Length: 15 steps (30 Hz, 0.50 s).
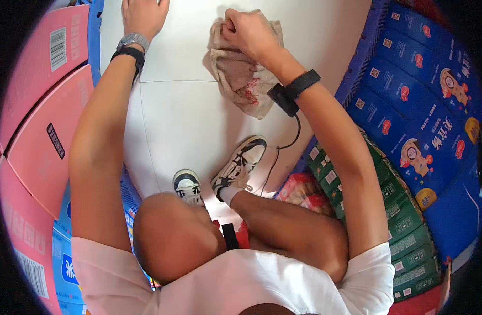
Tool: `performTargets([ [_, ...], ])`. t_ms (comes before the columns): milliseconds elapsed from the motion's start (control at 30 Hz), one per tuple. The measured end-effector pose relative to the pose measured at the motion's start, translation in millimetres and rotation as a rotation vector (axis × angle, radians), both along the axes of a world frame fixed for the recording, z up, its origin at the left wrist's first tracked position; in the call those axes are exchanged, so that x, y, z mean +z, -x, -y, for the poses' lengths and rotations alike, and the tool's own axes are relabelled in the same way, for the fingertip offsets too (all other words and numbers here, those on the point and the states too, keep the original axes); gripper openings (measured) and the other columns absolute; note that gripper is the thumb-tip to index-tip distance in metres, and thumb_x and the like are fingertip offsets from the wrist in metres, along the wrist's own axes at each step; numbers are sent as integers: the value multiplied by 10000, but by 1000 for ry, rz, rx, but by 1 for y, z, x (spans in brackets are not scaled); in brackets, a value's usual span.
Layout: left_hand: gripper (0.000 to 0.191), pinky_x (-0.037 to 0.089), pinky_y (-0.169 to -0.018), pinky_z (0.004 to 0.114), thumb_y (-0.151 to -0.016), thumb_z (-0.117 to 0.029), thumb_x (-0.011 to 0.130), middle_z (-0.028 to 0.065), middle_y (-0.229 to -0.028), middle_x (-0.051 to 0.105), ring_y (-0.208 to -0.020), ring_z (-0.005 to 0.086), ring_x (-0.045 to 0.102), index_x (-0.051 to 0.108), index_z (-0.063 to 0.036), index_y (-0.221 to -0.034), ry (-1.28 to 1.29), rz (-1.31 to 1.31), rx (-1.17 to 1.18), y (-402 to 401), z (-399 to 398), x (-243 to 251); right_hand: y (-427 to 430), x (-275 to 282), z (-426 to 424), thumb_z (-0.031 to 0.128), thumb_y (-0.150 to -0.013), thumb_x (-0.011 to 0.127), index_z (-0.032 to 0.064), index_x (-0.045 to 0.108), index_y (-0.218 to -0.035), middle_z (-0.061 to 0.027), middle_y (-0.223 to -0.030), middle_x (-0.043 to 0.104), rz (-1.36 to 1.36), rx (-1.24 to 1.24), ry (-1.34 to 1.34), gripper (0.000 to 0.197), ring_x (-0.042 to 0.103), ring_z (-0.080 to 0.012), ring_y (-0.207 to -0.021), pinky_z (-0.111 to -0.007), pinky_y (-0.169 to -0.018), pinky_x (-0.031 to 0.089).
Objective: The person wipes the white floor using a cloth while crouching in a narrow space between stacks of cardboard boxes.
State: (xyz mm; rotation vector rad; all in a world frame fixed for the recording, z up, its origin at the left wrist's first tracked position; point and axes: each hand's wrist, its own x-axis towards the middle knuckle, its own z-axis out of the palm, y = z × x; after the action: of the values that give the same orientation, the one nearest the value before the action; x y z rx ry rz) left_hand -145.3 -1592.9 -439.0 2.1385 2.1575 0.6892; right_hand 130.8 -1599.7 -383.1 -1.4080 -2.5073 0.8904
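Observation:
Near the top centre, my right hand [245,33] is closed on a crumpled beige cloth [235,73] with red printing, which lies on the white tiled floor [174,114]. A black box [283,99] on a cable hangs at the black band around my right wrist. At the top edge is my left hand [145,17], palm towards the floor, its fingertips cut off by the picture's rim. A metal watch [134,40] and a black band [131,59] are on that wrist. Whether the left hand touches anything cannot be seen.
Pink cartons [48,130] are stacked on the left, with light blue packs [65,252] below. Blue cartons [414,94] and green cartons [402,224] stand on the right, beside a blue plastic edge [363,59]. My shoes [241,165] are on the floor between the stacks.

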Motion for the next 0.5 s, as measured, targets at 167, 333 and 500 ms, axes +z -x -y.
performTargets([
  [167,553,263,-1299,539,-1020,-185,588,200,-1675,416,-1562,404,357,504,-29,-1544,-8,-41,-2,-1,3,1,-1,-4,-5,183,-947,701,31,604,-897,-187,-786,687,-9,68,-82,187,683,-417,-736,-486,-705,561],
  [333,564,257,-1301,544,-1015,-186,587,200,-1684,405,-1569,403,350,497,-33,-1550,0,-31,-1,1,1,2,3,-13,1,165,-956,679,24,601,-909,-189,-882,705,13,100,-80,168,683,-424,-792,-488,-717,558],
  [500,562,254,-1302,547,-1020,-186,578,206,-1688,400,-1571,410,344,495,-30,-1553,-12,-14,-10,1,3,3,2,-3,1,147,-957,659,26,618,-903,-178,-923,714,6,-19,-101,138,687,-431,-814,-498,-743,558],
])
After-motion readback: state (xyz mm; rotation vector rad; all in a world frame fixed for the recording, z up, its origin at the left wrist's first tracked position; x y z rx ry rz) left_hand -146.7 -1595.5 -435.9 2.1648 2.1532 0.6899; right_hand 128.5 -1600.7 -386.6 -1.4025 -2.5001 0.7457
